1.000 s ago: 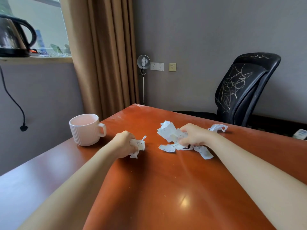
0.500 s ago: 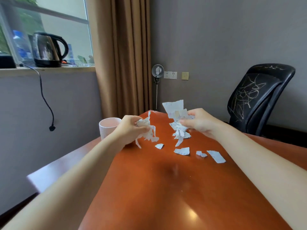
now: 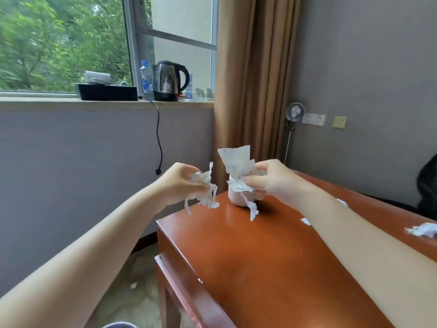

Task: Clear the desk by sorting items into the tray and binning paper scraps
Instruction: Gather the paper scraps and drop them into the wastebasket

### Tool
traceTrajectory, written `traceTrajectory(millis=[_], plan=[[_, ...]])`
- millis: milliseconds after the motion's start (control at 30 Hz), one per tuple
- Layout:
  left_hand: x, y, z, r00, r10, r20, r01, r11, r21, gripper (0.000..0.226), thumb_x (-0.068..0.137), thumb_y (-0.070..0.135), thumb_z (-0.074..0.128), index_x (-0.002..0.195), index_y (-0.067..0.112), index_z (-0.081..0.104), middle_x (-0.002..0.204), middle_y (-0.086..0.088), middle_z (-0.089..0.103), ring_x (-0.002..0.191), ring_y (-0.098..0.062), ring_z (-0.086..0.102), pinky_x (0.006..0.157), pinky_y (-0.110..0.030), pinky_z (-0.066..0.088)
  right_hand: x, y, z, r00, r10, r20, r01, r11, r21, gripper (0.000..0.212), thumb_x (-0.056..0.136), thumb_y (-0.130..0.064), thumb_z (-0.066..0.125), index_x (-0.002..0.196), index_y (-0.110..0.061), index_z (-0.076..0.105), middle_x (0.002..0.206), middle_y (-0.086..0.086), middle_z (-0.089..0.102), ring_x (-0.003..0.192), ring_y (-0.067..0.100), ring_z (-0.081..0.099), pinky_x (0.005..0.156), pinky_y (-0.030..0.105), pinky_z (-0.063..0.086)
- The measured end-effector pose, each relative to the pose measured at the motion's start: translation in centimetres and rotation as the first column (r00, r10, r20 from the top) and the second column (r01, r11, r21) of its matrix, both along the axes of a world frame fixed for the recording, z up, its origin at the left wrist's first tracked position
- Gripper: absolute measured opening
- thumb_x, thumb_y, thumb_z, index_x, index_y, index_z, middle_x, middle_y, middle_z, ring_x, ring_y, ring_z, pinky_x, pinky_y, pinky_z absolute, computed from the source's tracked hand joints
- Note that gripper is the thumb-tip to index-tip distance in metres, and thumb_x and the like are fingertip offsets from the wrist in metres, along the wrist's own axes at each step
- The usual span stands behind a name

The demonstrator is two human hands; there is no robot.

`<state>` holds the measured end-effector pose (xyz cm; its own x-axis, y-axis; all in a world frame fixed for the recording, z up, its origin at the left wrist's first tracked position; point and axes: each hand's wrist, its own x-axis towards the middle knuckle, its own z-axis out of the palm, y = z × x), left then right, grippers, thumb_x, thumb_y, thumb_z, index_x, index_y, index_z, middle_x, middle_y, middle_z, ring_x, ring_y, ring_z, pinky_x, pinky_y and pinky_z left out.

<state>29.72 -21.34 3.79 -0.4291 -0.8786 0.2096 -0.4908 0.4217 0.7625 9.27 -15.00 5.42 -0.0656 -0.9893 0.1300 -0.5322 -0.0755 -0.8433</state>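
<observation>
My left hand (image 3: 178,183) grips a bunch of torn white paper scraps (image 3: 205,189) in the air beyond the left edge of the wooden desk (image 3: 272,256). Strips hang down from the bunch. My right hand (image 3: 269,181) holds a second bunch of paper scraps (image 3: 236,162) above the desk's far left corner, in front of a white ribbed mug (image 3: 238,200). The mug is partly hidden by that paper and hand. A few loose scraps (image 3: 423,229) lie on the desk at the right. No bin or tray shows.
A window sill at the back left carries a black box (image 3: 106,92), a water bottle (image 3: 146,79) and a kettle (image 3: 169,81) with its cord hanging down. A brown curtain (image 3: 250,79) hangs behind the desk. A small scrap (image 3: 133,285) lies on the floor.
Both hands have lifted their paper bunches off the desk and carried them left. The view has swung left, so the chair has nearly left the frame.
</observation>
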Motion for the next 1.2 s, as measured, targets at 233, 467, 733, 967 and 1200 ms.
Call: traceTrajectory(millis=[233,467,733,967,1200], plan=[[12.2,-0.4,-2.6,0.988,0.132,0.082,-0.139,0.987,0.077,0.021,0.078,0.02,0.068,0.075,0.0,0.062,0.067,-0.003,0.057,0.062,-0.014,0.046,0.063,-0.028,0.034,11.5,-4.4,-3.0,0.979,0.203,0.025,-0.204,0.979,0.028,0.008,0.088,-0.007,0.062,0.089,-0.01,0.069,0.066,-0.004,0.059,0.058,0.005,0.053,0.057,0.015,0.043],[21.2,-0.4,-8.9,0.936,0.34,0.091,-0.351,0.915,0.198,0.025,0.079,0.022,0.067,0.066,0.003,0.057,0.062,-0.001,0.048,0.06,-0.013,0.04,0.061,-0.026,0.029,21.2,-8.0,-9.7,0.957,0.285,-0.052,-0.276,0.952,0.131,0.011,0.085,-0.01,0.059,0.079,-0.016,0.067,0.065,-0.001,0.057,0.061,0.016,0.05,0.063,0.029,0.044],[25.7,-0.4,-20.5,0.873,0.487,0.032,-0.46,0.8,0.386,0.024,0.082,0.023,0.068,0.065,0.01,0.058,0.06,0.002,0.052,0.056,-0.009,0.042,0.053,-0.022,0.03,27.5,-9.3,-20.7,0.957,0.265,-0.115,-0.231,0.942,0.244,0.026,0.088,-0.014,0.054,0.104,0.004,0.063,0.102,0.018,0.068,0.077,0.022,0.056,0.063,0.03,0.042],[26.7,-0.4,-31.8,0.792,0.609,0.041,-0.512,0.626,0.589,0.027,0.086,0.022,0.063,0.073,0.0,0.056,0.072,-0.006,0.05,0.066,-0.018,0.043,0.058,-0.027,0.031,28.8,-9.7,-31.0,0.987,0.155,-0.043,-0.12,0.885,0.45,0.02,0.087,-0.01,0.05,0.081,0.0,0.066,0.069,0.007,0.057,0.065,0.018,0.044,0.053,0.027,0.027],[25.7,0.1,-40.9,0.651,0.752,0.102,-0.578,0.405,0.708,0.014,0.087,0.014,0.058,0.076,0.006,0.056,0.067,-0.006,0.047,0.059,-0.018,0.038,0.052,-0.026,0.029,28.8,-9.7,-39.0,0.971,0.226,-0.079,-0.147,0.821,0.552,0.028,0.091,-0.008,0.048,0.064,-0.018,0.051,0.061,-0.004,0.048,0.061,0.015,0.044,0.048,0.022,0.027]])
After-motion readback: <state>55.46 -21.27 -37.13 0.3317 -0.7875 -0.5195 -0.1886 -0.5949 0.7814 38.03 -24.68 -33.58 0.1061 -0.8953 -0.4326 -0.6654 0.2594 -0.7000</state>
